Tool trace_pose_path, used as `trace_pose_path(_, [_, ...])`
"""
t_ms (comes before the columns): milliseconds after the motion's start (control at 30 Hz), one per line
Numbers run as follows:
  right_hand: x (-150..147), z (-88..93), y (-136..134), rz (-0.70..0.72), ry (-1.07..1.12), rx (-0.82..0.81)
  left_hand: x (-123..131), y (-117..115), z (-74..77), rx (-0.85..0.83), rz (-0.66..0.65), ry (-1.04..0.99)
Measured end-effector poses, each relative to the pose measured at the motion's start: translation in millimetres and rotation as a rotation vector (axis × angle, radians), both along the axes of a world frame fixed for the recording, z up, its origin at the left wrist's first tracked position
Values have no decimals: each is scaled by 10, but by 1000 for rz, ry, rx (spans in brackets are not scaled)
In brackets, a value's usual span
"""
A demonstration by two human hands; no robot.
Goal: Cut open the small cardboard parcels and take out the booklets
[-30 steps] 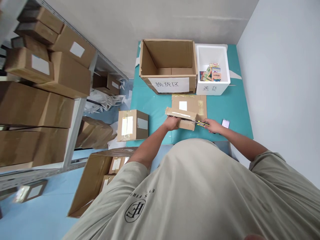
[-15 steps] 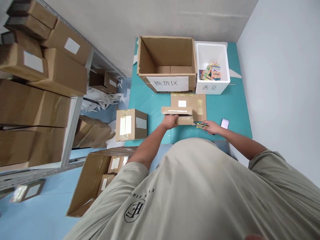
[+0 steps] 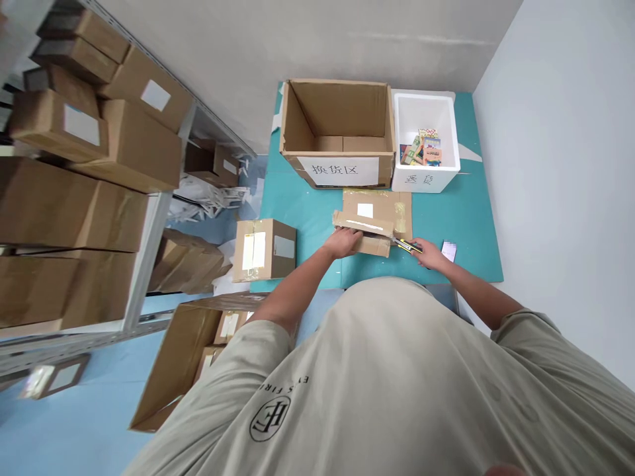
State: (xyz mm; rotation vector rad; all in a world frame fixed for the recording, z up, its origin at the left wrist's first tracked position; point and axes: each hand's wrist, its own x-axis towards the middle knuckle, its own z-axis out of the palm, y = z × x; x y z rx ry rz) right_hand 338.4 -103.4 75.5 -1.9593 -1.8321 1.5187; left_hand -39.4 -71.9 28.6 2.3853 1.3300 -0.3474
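My left hand (image 3: 346, 242) grips the left end of a small cardboard box (image 3: 374, 246), fingers partly inside its opened top. One box flap stands up along the far side, and the box sits tilted, its right end nearer to me. In my right hand (image 3: 427, 254) is a yellow and black utility knife (image 3: 409, 245), its tip at the right end of the box. Behind the box lies a flat cardboard piece (image 3: 378, 202) with a white label and yellowish tape. A phone (image 3: 449, 250) lies just beyond my right hand.
A large open carton (image 3: 342, 173) and a white foam box (image 3: 426, 178) holding several small colourful packs stand at the back of the green-topped table (image 3: 317, 218). A taped carton (image 3: 268, 251) stands at the left edge. Shelves of cartons (image 3: 143, 142) rise further left.
The small box has turned slightly, its right end swinging towards me. My right hand has angled the knife so its tip meets the box's upper right corner. The whole view has shifted a little.
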Motion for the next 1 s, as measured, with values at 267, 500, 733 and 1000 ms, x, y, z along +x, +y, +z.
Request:
trace_pose_path(267, [-25,-4,201,-64,65,45,122,64,7,273,-120,-52])
trace_pose_path(500, [16,26,328,-70,81,46,240,108,109,164,-78,-70])
trace_pose_path(733, [60,14,392,-98,106,15,757,-4,209,4,73,8])
trace_pose_path(1000, [56,17,424,-84,132,29,735,-90,216,-21,80,-12])
